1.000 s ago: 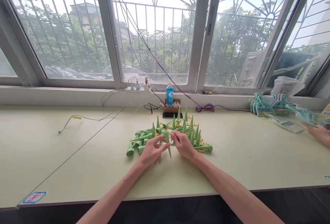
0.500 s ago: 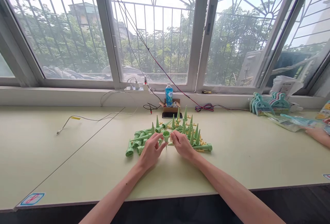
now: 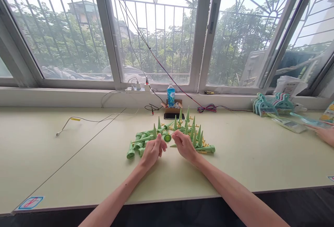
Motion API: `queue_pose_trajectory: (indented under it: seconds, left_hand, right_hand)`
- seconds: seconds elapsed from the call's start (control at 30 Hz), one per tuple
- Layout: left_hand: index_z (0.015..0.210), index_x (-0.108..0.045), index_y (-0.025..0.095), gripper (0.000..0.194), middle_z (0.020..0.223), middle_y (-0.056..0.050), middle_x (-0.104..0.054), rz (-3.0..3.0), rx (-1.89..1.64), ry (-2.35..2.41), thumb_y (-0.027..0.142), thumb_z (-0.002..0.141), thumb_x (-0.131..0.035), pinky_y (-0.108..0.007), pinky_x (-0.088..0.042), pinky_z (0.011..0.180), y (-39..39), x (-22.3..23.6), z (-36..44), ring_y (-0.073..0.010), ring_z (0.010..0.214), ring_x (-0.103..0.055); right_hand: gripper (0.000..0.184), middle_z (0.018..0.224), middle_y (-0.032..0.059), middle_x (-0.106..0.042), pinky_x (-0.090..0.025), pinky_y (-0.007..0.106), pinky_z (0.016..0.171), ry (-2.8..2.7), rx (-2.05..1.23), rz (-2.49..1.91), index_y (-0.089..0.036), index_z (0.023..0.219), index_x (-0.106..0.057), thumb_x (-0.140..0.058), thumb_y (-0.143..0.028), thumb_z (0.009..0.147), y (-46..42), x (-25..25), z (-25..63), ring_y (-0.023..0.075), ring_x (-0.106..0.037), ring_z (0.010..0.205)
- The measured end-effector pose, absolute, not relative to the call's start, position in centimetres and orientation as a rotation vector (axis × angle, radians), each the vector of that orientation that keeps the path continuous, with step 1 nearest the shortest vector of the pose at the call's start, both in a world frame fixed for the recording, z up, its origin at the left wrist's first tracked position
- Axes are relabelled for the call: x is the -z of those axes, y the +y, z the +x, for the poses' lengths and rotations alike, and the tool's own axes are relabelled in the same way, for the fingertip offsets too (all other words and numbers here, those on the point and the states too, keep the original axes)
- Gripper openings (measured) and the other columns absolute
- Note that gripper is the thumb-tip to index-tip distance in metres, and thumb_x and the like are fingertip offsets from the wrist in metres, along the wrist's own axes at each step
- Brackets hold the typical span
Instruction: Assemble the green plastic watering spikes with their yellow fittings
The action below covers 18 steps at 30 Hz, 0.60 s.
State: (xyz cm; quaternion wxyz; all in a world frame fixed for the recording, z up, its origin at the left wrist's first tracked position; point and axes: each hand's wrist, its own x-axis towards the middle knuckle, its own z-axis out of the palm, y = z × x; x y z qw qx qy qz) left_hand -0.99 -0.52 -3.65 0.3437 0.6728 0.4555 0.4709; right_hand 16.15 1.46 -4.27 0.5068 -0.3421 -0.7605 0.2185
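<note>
My left hand and my right hand are close together over a pile of green plastic cone spikes on a pale green table. The curled fingers of my left hand hold one green cone by its wide end, its round opening turned toward me. Beside that cone my right hand is pinched shut; what it holds is too small to make out. Several cones lie flat at the left of the pile. Others stand upright behind my right hand, among small yellow pieces.
A blue water bottle, a small cardboard box and a dark phone sit behind the pile. Cables and a power strip lie left. At right are teal items, clear packets and another person's hand.
The cone in my left hand has been tipped up from pointing down at the table, so its open end faces me. The other person's hand at right has shifted slightly.
</note>
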Motion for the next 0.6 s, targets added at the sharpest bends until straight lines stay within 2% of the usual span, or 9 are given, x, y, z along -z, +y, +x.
queue_pose_trajectory:
  seconds: [0.2, 0.37, 0.6]
  left_hand:
    - [0.057, -0.063, 0.011, 0.072, 0.047, -0.005, -0.055, 1.629, -1.139, 1.186, 0.065, 0.089, -0.027, -0.022, -0.029, 0.034, -0.50, 3.75, -0.97, -0.0104, 0.034, -0.044]
    - [0.058, -0.061, 0.013, 0.064, 0.037, 0.001, -0.045, 1.671, -1.119, 1.199, 0.061, 0.090, -0.032, -0.022, -0.031, 0.038, -0.71, 3.74, -0.99, -0.0105, 0.033, -0.043]
    - [0.062, -0.062, 0.015, 0.061, 0.036, 0.001, -0.047, 1.728, -1.098, 1.235, 0.055, 0.093, -0.028, -0.024, -0.032, 0.041, -0.92, 3.74, -1.00, -0.0113, 0.034, -0.041]
  right_hand:
    - [0.032, 0.060, -0.0040, -0.038, -0.025, 0.023, 0.052, -1.909, -0.503, -0.764, -0.017, 0.075, -0.052, -0.039, -0.037, 0.097, 1.21, 4.08, 16.03, 0.0085, -0.029, 0.053]
    - [0.033, 0.060, -0.0038, -0.040, -0.025, 0.023, 0.052, -1.901, -0.517, -0.776, -0.017, 0.076, -0.053, -0.040, -0.037, 0.097, 1.24, 4.13, 16.09, 0.0085, -0.029, 0.053]
    - [0.035, 0.060, -0.0030, -0.043, -0.026, 0.023, 0.053, -1.892, -0.524, -0.782, -0.017, 0.072, -0.052, -0.040, -0.039, 0.097, 1.25, 4.16, 16.15, 0.0089, -0.030, 0.053]
